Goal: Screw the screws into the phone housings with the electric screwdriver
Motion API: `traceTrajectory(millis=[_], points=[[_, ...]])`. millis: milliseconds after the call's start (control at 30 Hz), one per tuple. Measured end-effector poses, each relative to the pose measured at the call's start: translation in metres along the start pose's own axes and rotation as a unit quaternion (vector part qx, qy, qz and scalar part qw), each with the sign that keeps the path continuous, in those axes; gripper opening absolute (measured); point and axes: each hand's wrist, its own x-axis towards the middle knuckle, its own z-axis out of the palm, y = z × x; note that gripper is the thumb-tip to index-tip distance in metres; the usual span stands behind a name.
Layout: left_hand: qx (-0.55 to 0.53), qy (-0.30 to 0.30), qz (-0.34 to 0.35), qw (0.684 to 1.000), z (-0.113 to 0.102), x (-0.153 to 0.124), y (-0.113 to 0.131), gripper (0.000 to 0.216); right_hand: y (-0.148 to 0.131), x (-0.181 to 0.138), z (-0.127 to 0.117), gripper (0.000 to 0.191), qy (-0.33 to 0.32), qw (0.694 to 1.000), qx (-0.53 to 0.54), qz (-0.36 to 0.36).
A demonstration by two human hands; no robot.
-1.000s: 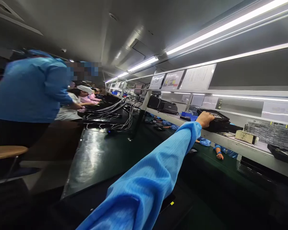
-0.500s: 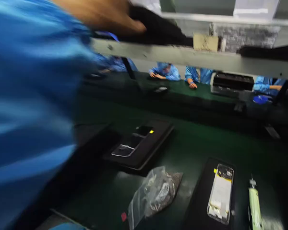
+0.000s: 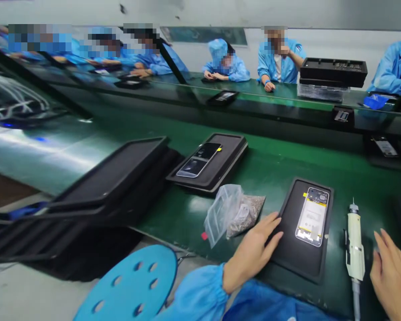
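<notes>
My left hand [image 3: 254,249] lies at the left edge of a black tray [image 3: 284,249], fingers stretched out and thumb apart, the fingertips at its rim. Inside that tray is an opened phone [image 3: 312,217] with its white battery and inner parts showing and a yellow tab at its side. My right hand [image 3: 390,272] is open and holds nothing, just right of a pale electric screwdriver [image 3: 354,245]. This screwdriver lies on the green table with its bit pointing away from me. Left of the tray sits a clear plastic bag [image 3: 245,216] of tiny screw-like parts.
Another black tray [image 3: 229,156] holding a phone [image 3: 199,159] stands farther back. Stacked black trays [image 3: 113,165] lean over the table's left edge near a blue stool [image 3: 130,285]. Across the bench, several people in blue coats sit behind dark slanted posts [image 3: 170,60].
A blurred blue-sleeved arm reaching across the upper left is gone from there. The view has shifted, and both my hands now show low by the tray and the screwdriver.
</notes>
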Motion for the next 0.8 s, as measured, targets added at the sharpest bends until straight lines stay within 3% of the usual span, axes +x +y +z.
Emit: traceTrajectory(millis=[100,200,267,333,400,433,500,567,633,700,800], points=[[-0.034,-0.001,-0.040,0.999,0.031,-0.016,-0.004,0.051,0.012,0.023,0.003,0.061,-0.068,0.982,-0.104,-0.143],[-0.058,0.001,-0.027,0.998,0.032,-0.028,0.005,0.050,0.014,0.042,0.008,0.071,-0.096,0.941,-0.142,-0.291],[-0.058,0.073,0.006,0.996,0.016,-0.033,0.009,0.038,0.019,0.050,0.015,0.069,-0.087,0.914,-0.137,-0.373],[-0.027,0.215,0.020,0.976,-0.010,-0.036,0.003,0.023,0.029,0.055,0.026,0.063,-0.063,0.894,-0.120,-0.428],[0.032,0.362,-0.017,0.932,-0.041,-0.037,-0.013,0.018,0.042,0.059,0.038,0.050,-0.025,0.881,-0.093,-0.463],[0.059,0.403,-0.046,0.912,-0.056,-0.036,-0.022,0.017,0.049,0.062,0.043,0.045,-0.011,0.874,-0.081,-0.478],[0.084,0.401,-0.081,0.909,-0.079,-0.032,-0.042,0.017,0.062,0.065,0.050,0.041,-0.002,0.864,-0.066,-0.500],[0.063,0.315,-0.073,0.944,-0.091,-0.025,-0.058,0.019,0.070,0.064,0.050,0.039,-0.004,0.864,-0.046,-0.502],[0.019,0.246,-0.063,0.967,-0.093,-0.018,-0.066,0.022,0.074,0.055,0.047,0.039,-0.007,0.887,0.002,-0.462],[-0.010,0.239,-0.072,0.968,-0.089,-0.014,-0.067,0.030,0.077,0.041,0.043,0.040,-0.025,0.922,0.082,-0.379],[-0.019,0.246,-0.106,0.963,-0.080,-0.008,-0.069,0.041,0.083,0.018,0.036,0.046,-0.028,0.960,0.207,-0.187]])
